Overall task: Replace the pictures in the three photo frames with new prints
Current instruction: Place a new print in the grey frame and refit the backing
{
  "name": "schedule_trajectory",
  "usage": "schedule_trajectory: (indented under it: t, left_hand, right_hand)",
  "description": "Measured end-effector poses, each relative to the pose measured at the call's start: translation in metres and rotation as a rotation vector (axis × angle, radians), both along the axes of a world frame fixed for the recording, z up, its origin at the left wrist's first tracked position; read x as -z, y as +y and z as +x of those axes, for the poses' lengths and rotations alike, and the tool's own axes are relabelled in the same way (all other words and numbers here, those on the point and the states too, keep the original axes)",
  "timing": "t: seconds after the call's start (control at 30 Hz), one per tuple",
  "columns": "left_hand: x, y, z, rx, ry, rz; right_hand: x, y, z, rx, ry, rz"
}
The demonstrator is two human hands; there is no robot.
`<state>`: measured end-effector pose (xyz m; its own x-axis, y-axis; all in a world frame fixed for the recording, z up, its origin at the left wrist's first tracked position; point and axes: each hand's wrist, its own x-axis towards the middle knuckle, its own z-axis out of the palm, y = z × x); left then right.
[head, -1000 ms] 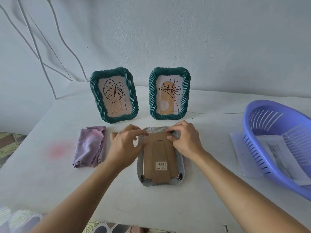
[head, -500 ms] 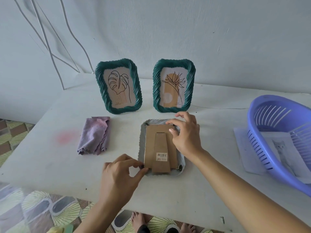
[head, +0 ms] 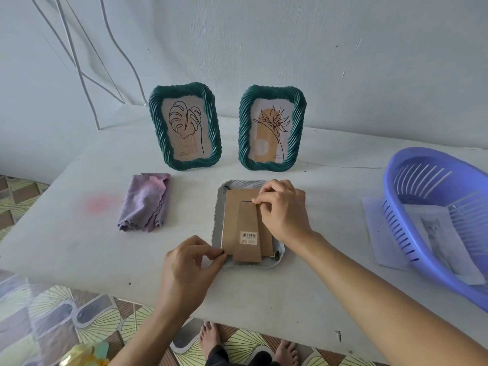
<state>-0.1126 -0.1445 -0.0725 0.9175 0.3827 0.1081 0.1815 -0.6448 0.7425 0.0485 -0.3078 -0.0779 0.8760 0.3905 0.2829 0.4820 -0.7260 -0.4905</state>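
Item: face-down frame [head: 245, 184], pale rim, lying flat at the middle of the counter [head: 79, 247] toward its near edge. Brown backing board [head: 233, 215] and stand [head: 248, 220] face upward.

Change: a second ago both hands were at the frame's far edge. The left hand [head: 190, 262] is now at its near left corner.

Hands: left hand curled, thumb and forefinger pinching that corner. Right hand [head: 284, 207] curled, fingertips pinching at the backing board's far right part.

Surroundings: two green frames [head: 184, 126] [head: 272, 128] upright toward the far edge. Purple cloth [head: 146, 202] left of the frame. Blue basket [head: 435, 207] at the right edge, over a cat print [head: 435, 233]. White wall behind; patterned floor tiles [head: 52, 326] below.
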Motion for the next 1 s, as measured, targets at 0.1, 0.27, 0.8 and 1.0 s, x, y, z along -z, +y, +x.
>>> schedule_trajectory:
  t: [0.1, 0.27, 0.8, 1.0]
  left_hand:
    - [-0.004, 0.006, 0.003, 0.104, -0.026, 0.171]
    - [-0.015, 0.018, 0.011, 0.271, 0.052, 0.349]
    - [-0.020, -0.001, 0.064, 0.563, 0.063, 0.470]
    - [-0.018, 0.002, 0.073, 0.583, 0.029, 0.503]
  right_hand:
    - [0.000, -0.002, -0.001, 0.004, 0.007, 0.006]
    - [0.002, -0.003, 0.000, -0.002, 0.032, 0.029]
    - [-0.008, -0.055, -0.038, -0.066, 0.194, 0.088]
    - [-0.025, -0.064, -0.051, -0.164, 0.209, -0.074]
